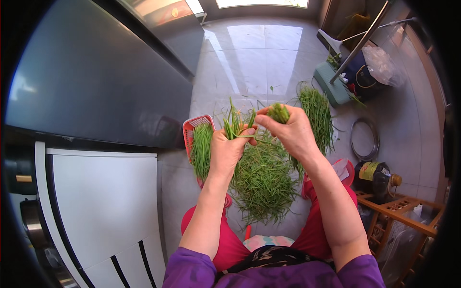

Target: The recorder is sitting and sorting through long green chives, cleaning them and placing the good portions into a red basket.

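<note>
My left hand (230, 144) grips a small bunch of green leafy stalks (232, 124), likely Chinese chives, with a few blades sticking out past the thumb. Close beside it, my right hand (288, 126) is closed around a thicker bundle of stalks (278, 113), its cut ends facing up. Its fingertips almost meet the loose blades at my left hand. Below both hands, a loose heap of green trimmings (264, 180) lies on the floor between my feet. Left of it, a red plastic basket (186, 138) holds neatly laid chives (202, 147). Another long pile of chives (317, 115) lies to the right.
A teal broom (333, 84) and a dark bag (363, 77) stand at the right. Nearer are a metal ring-shaped object (365, 138), a large dark bottle (374, 176) and a wooden rack (399, 212). A dark glossy appliance (104, 79) and a white cabinet (104, 205) border the left.
</note>
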The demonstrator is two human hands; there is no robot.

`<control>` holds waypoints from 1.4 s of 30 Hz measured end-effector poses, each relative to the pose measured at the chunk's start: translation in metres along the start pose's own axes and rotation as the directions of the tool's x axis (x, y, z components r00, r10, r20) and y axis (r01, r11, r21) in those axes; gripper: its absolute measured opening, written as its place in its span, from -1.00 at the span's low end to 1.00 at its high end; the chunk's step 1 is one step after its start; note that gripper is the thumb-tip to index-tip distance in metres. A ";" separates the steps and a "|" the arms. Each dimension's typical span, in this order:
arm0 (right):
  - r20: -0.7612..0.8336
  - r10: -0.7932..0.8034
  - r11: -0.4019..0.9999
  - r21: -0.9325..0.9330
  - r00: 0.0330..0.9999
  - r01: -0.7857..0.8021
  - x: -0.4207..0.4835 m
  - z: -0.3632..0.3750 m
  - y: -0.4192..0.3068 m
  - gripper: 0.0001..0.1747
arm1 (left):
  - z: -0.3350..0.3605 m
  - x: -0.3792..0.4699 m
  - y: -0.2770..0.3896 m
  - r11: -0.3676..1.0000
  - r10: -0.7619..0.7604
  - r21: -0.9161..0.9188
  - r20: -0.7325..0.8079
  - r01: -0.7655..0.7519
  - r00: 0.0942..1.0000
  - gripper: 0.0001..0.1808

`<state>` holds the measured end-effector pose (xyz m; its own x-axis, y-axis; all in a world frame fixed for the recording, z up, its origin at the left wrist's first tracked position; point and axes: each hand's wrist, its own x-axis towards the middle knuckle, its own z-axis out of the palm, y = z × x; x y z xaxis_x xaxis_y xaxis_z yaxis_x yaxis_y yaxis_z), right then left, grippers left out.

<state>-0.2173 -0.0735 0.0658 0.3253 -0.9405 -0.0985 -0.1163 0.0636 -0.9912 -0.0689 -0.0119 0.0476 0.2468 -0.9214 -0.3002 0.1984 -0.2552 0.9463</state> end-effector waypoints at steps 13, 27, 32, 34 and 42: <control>-0.368 -0.098 0.989 -0.142 0.924 0.048 0.010 -0.025 0.001 -0.79 | -0.012 0.001 0.003 0.993 -0.086 -0.074 0.113 0.095 0.990 -0.82; 0.125 0.150 0.960 0.219 0.981 -0.175 0.002 0.002 0.003 -0.69 | -0.005 -0.004 0.003 0.933 -0.224 -0.229 0.234 0.278 0.946 -0.74; -0.051 0.195 0.936 0.310 0.979 -0.170 0.011 -0.022 0.003 -0.66 | -0.012 0.000 0.006 0.875 -0.195 -0.375 0.307 0.307 0.931 -0.70; -0.059 0.196 0.933 0.320 0.979 -0.167 0.011 -0.030 -0.001 -0.62 | -0.017 0.001 0.002 0.847 -0.168 -0.434 0.331 0.308 0.928 -0.74; 0.063 0.103 0.969 0.219 0.993 -0.115 0.006 -0.027 -0.001 -0.77 | -0.016 0.000 0.000 0.857 -0.218 -0.320 0.486 0.404 0.846 -0.87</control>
<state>-0.2404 -0.0885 0.0689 0.3696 -0.9061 -0.2058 0.0558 0.2427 -0.9685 -0.0535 -0.0070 0.0453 -0.2955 -0.8667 -0.4019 0.5736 -0.4974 0.6508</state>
